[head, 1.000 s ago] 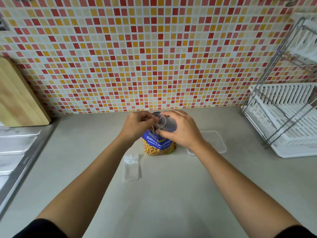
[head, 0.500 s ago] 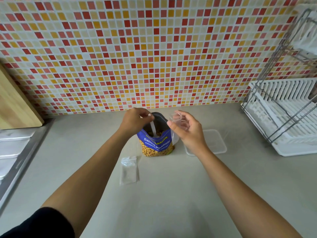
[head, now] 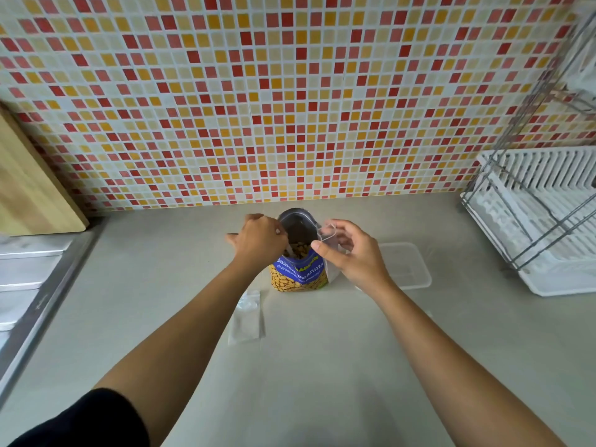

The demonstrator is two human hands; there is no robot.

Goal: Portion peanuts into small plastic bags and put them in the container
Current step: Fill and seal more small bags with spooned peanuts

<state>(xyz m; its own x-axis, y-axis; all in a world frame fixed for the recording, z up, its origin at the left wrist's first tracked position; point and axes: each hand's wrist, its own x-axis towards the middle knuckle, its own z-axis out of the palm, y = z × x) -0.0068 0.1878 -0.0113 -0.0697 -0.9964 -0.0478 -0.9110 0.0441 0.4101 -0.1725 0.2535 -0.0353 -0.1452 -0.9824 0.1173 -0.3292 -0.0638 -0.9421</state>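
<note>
Filling step, I judge. Right hand (head: 354, 256) pinches a small bag (head: 329, 233) open beside the peanut pack (head: 300, 275) on the bench (head: 322, 366). Left hand (head: 259, 240) is curled at the pack's mouth; I can't tell what it grips. Next: peanuts into bag, no spills.

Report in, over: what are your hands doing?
Left hand at mouth of peanut bag, grip hidden. Right hand pinches small clear bag open. Nothing blocks container.
</note>
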